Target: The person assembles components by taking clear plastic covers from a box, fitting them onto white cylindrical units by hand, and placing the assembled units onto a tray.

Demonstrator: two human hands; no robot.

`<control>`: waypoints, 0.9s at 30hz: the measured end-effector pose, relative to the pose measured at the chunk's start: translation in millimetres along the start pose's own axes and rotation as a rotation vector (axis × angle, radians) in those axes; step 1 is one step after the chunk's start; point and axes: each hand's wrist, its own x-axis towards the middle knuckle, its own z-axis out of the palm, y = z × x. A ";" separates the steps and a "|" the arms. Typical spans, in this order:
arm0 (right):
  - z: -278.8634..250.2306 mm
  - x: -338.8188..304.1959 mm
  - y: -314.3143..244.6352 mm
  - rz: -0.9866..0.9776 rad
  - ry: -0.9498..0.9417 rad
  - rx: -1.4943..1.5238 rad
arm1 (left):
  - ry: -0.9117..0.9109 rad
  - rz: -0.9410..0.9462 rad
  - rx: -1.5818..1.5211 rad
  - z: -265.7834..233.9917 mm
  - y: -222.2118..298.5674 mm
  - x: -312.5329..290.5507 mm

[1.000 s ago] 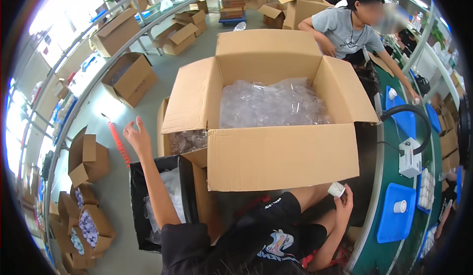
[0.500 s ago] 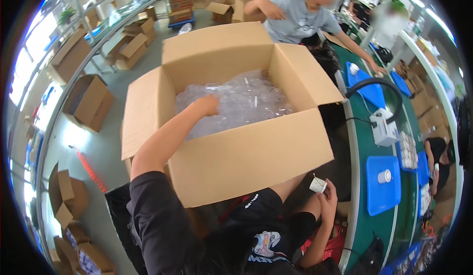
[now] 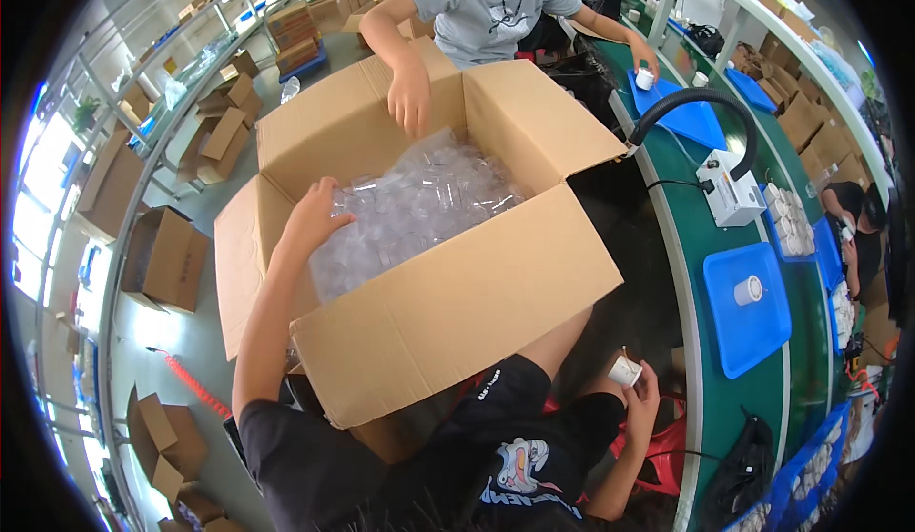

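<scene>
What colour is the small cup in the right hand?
The small cup in the right hand is white, best seen in the head view.

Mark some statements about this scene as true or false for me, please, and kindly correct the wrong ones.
1. The right hand holds a small white cup. True.
2. The left hand is down beside the right hand. False: it reaches into the open carton, by the clear plastic pieces.
3. A co-worker's hand is over the carton. True.
4. The blue tray nearest the right hand is empty. False: one white container sits in it.
5. A black hose arches from the pale boxy device. True.
</scene>
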 end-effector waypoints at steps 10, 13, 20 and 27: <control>44.9 39.9 19.2 -0.049 -0.162 -0.016 | 0.548 0.155 -0.794 0.6 150.2 -181.5; 73.0 37.1 -6.7 -0.031 -0.289 0.007 | 0.278 0.149 -1.663 15.9 192.1 -188.1; 59.3 16.8 6.4 0.055 -0.242 0.136 | -0.183 0.103 -1.936 57.9 240.3 -164.1; 30.8 -22.2 40.3 0.232 -0.093 0.324 | -0.803 -0.143 -2.277 75.9 272.8 -148.6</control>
